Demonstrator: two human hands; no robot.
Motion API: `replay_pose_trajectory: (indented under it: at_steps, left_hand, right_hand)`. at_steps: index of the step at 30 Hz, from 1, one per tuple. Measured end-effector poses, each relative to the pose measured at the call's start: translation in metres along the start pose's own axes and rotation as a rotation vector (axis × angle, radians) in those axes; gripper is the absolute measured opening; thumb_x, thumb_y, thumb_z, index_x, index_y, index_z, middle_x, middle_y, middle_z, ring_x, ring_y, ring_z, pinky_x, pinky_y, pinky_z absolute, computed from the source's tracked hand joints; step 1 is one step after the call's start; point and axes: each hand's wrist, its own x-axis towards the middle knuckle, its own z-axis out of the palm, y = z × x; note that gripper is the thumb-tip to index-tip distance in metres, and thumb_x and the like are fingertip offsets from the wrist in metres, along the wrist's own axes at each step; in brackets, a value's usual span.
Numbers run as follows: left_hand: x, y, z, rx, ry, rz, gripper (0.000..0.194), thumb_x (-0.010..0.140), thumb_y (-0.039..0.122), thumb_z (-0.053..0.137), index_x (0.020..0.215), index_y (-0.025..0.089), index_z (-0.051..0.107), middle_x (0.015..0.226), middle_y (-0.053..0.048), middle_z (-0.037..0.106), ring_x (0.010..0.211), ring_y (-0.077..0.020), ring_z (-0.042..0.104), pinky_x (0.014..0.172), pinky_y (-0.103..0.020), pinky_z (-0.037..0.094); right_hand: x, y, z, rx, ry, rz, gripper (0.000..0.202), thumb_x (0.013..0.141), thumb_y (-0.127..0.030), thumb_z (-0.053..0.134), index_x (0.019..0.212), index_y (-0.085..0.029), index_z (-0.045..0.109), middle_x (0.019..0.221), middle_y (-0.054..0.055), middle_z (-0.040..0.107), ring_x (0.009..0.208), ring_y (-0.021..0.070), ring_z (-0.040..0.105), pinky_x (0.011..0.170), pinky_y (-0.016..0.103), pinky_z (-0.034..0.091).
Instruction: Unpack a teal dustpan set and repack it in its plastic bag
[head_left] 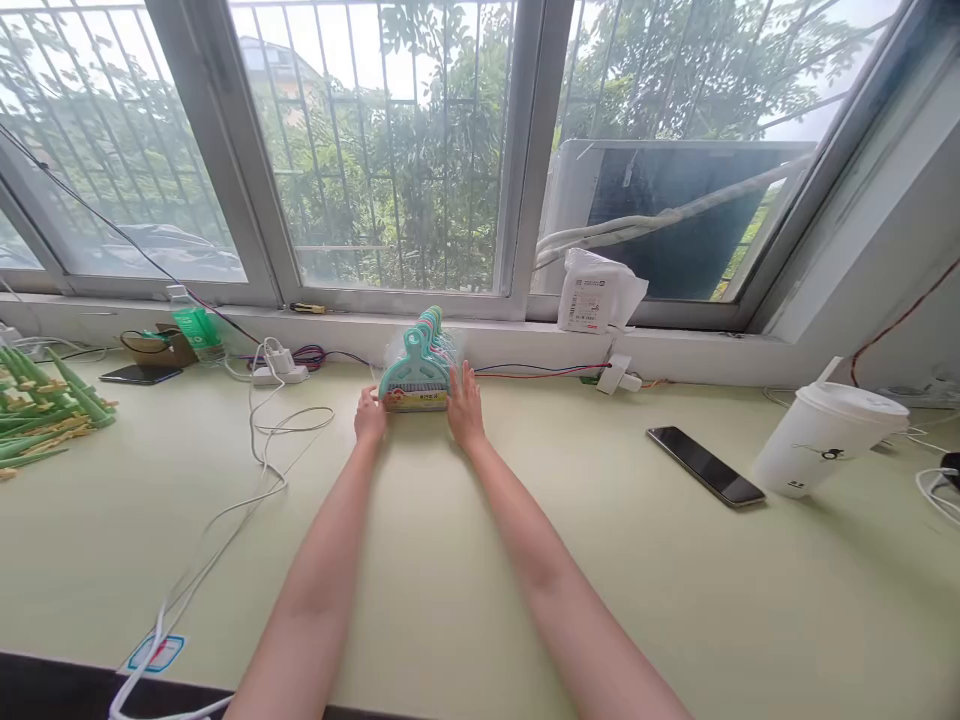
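Both my arms reach far forward over the pale green table (480,560). Between my hands stands a clear-wrapped pack of teal and pink plastic clips (417,365), upright near the window sill. My left hand (370,413) presses against the pack's left end with its fingers curled. On the other end, my right hand (465,400) lies flat with its fingers pointing up along the pack. The pack rests on the table and is held from both sides.
A white cable (259,470) and charger plug (279,368) lie left of the pack. Green stick-like items (41,410) are piled at far left. A dark phone (705,466), a lidded white cup (823,440) and a white packet (596,292) are on the right.
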Motion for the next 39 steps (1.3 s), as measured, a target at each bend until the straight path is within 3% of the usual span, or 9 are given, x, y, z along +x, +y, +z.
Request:
replay_pose_trajectory:
  at_steps: [5,12,19,21,23,27,30,33,39]
  left_hand:
    - [0.005,0.002,0.001,0.027,0.048,0.004,0.03,0.094,0.039,0.048,0.117,0.021,0.052,0.116,-0.014,0.067,0.107,-0.0309,0.063,0.084,-0.04,0.047]
    - [0.009,0.003,0.005,0.074,0.034,0.054,0.022,0.094,0.039,0.046,0.099,0.022,0.059,0.114,-0.016,0.066,0.105,-0.0319,0.063,0.084,-0.042,0.048]
    - [-0.006,0.004,0.001,0.008,0.064,0.029,0.035,0.097,0.044,0.037,0.117,0.018,0.051,0.126,-0.02,0.056,0.121,-0.0328,0.056,0.095,-0.046,0.047]
    - [-0.012,0.005,-0.002,0.007,0.105,0.025,0.039,0.096,0.044,0.038,0.122,0.015,0.047,0.129,-0.023,0.052,0.127,-0.0351,0.05,0.099,-0.049,0.045]
    - [-0.017,0.006,-0.006,0.023,0.19,0.015,0.038,0.096,0.042,0.038,0.121,0.014,0.046,0.131,-0.024,0.05,0.129,-0.037,0.046,0.101,-0.052,0.042]
    - [-0.028,0.008,-0.015,0.033,0.319,-0.03,0.027,0.095,0.034,0.038,0.113,0.015,0.046,0.123,-0.021,0.053,0.125,-0.0353,0.049,0.103,-0.052,0.042]
    - [-0.039,0.007,-0.022,0.01,0.25,-0.06,0.019,0.092,0.026,0.042,0.108,0.016,0.046,0.111,-0.017,0.057,0.115,-0.0312,0.055,0.101,-0.048,0.045]
    - [-0.054,0.008,-0.027,-0.035,0.17,-0.054,0.017,0.086,0.018,0.047,0.104,0.018,0.046,0.106,-0.013,0.057,0.101,-0.0251,0.061,0.095,-0.042,0.049]
    - [-0.101,0.025,-0.032,-0.069,-0.04,0.162,0.021,0.079,0.009,0.048,0.098,0.018,0.052,0.104,-0.009,0.058,0.081,-0.0171,0.06,0.085,-0.036,0.053]
  right_hand:
    - [-0.008,0.002,-0.003,-0.058,-0.052,-0.073,0.06,0.098,-0.014,0.032,0.156,-0.028,0.027,0.166,0.002,0.011,0.154,0.0292,0.005,0.119,0.059,0.02]
    - [-0.005,0.003,0.003,-0.083,-0.099,-0.073,0.057,0.1,-0.021,0.031,0.157,-0.026,0.023,0.166,0.005,0.011,0.154,0.0263,0.008,0.118,0.063,0.019]
    - [-0.016,-0.001,-0.01,-0.053,-0.095,-0.067,0.054,0.103,-0.035,0.03,0.156,-0.028,0.025,0.166,0.006,0.013,0.154,0.0274,0.004,0.117,0.065,0.015]
    - [-0.024,-0.003,-0.018,-0.041,-0.057,-0.079,0.051,0.103,-0.032,0.031,0.154,-0.028,0.029,0.165,0.008,0.021,0.153,0.0266,0.011,0.117,0.062,0.017]
    - [-0.033,-0.006,-0.027,-0.029,-0.006,-0.088,0.046,0.102,-0.028,0.032,0.147,-0.026,0.041,0.157,0.011,0.035,0.147,0.0251,0.027,0.116,0.054,0.025]
    - [-0.049,-0.007,-0.04,-0.025,-0.007,-0.033,0.032,0.098,-0.017,0.037,0.123,-0.02,0.057,0.125,0.013,0.058,0.116,0.0242,0.053,0.098,0.04,0.044]
    - [-0.061,-0.006,-0.049,-0.016,-0.087,-0.02,0.033,0.092,-0.005,0.039,0.112,-0.018,0.062,0.113,0.012,0.06,0.103,0.0232,0.057,0.087,0.034,0.048]
    - [-0.075,-0.005,-0.06,0.005,-0.134,-0.024,0.038,0.085,0.003,0.041,0.107,-0.018,0.064,0.114,0.012,0.057,0.102,0.022,0.057,0.082,0.031,0.05]
    - [-0.109,0.0,-0.087,0.028,-0.16,-0.052,0.046,0.075,0.011,0.042,0.103,-0.016,0.067,0.121,0.012,0.053,0.108,0.0218,0.054,0.088,0.032,0.05]
